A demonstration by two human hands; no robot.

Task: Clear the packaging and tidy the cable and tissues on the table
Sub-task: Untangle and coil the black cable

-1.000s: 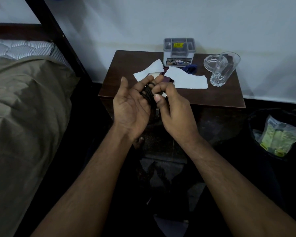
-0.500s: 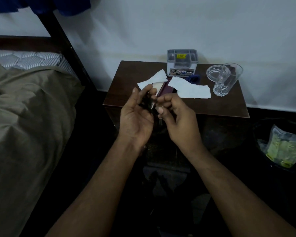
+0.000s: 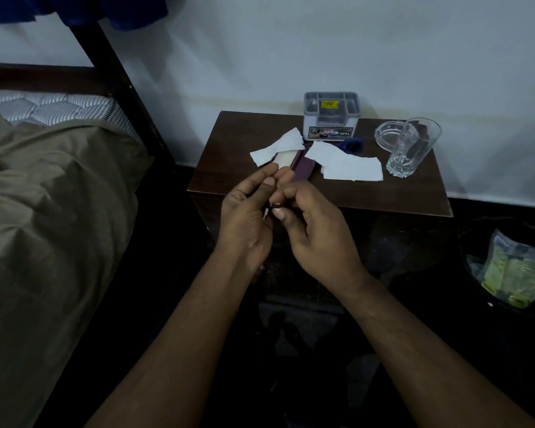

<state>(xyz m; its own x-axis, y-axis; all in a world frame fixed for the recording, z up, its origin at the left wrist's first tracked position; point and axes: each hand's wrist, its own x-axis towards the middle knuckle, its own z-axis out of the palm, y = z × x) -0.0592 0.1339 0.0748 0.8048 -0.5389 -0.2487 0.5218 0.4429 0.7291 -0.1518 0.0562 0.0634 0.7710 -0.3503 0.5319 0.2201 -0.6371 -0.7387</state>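
My left hand (image 3: 244,217) and my right hand (image 3: 315,230) meet in front of the dark wooden bedside table (image 3: 383,193). Between them they hold a coiled black cable (image 3: 274,206), mostly hidden inside my left palm; only a short end with a plug shows between the thumbs. My right thumb and fingers pinch that end. On the table lie two white tissues, one at the left (image 3: 278,146) and one at the middle (image 3: 346,165). A cream and maroon box (image 3: 294,160) lies between them.
A grey organiser box (image 3: 331,118) stands at the table's back. A glass ashtray (image 3: 386,134) and a drinking glass (image 3: 411,149) sit at the right, a blue item (image 3: 351,145) near the organiser. A bed (image 3: 50,211) is left; a bin with packaging (image 3: 510,273) is right.
The view has tilted up a little. My left hand has closed around the coiled cable, and my right fingers have moved onto the cable's loose end.
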